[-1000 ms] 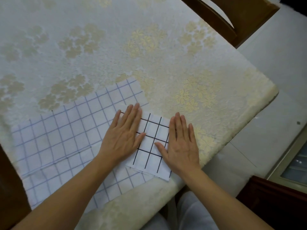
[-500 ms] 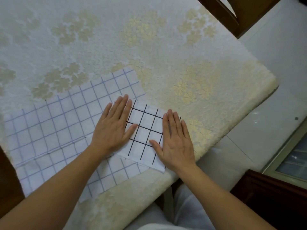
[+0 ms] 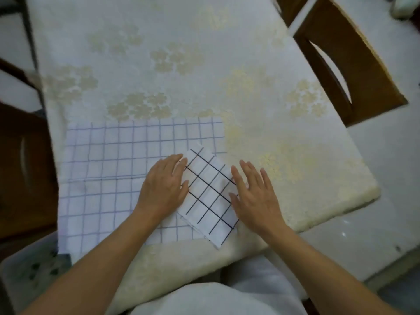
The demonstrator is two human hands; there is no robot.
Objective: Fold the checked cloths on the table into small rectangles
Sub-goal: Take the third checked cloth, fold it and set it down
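A small folded white cloth with black checks (image 3: 210,196) lies tilted near the table's front edge, partly on top of a larger white cloth with blue checks (image 3: 118,169) that is spread flat. My left hand (image 3: 164,186) rests flat on the folded cloth's left side, fingers together. My right hand (image 3: 254,196) lies flat at its right edge with the fingers spread, partly on the tablecloth. Neither hand grips anything.
The table (image 3: 204,64) wears a cream tablecloth with golden flowers. A wooden chair (image 3: 347,64) stands at the far right, another dark chair (image 3: 25,169) at the left. A pale tray-like thing (image 3: 31,269) sits at the lower left. My white-clad lap is below.
The view has swung, so the table now looks square to me. My right hand has slid to the folded cloth's right edge and spread its fingers. My left hand stays pressed on it.
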